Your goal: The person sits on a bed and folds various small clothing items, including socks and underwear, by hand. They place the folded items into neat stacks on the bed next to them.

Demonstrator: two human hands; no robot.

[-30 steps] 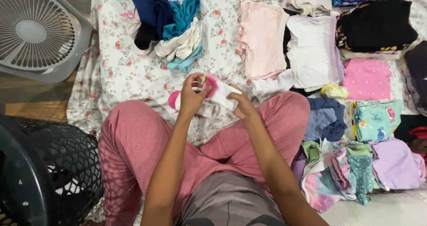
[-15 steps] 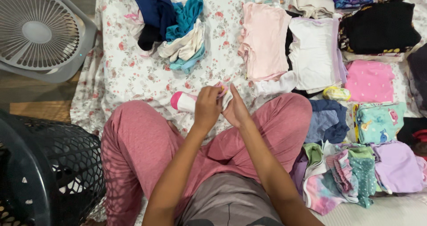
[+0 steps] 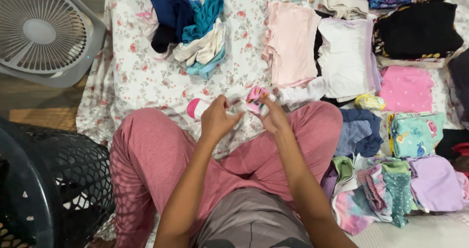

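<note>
Left hand (image 3: 216, 118) and right hand (image 3: 273, 118) each pinch the white-and-pink sock pair (image 3: 256, 100); pink toe (image 3: 193, 108) at nine o'clock. Best rolled tight, cuffs aligned.

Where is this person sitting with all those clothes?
Probably at home, on a floor: a flowered sheet is spread out with folded clothes, a laundry basket and a fan nearby. Both hands, left hand and right hand, hold small socks.
</note>
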